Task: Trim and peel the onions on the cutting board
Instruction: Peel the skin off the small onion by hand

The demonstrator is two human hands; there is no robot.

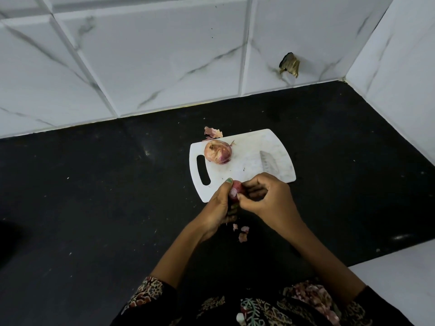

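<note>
A black desk (pixel 94 208) runs under a wall of white marbled tiles (pixel 141 55). On it lies a white cutting board (pixel 249 161), its handle slot at the left end. A whole red onion (pixel 218 152), skin on, sits on the board near that slot, and a loose piece of onion skin (pixel 212 132) lies on the desk just beyond the board's far edge. The left hand (pixel 220 205) has its grip curled round a small onion (pixel 235 188) at the board's near edge, thumb on top. The right hand (pixel 266 196) pinches at that onion, seemingly at its skin. Small skin scraps (pixel 242 232) lie on the desk below the hands. A knife blade (pixel 268 164) rests on the board's right part, its handle hidden behind the right hand
</note>
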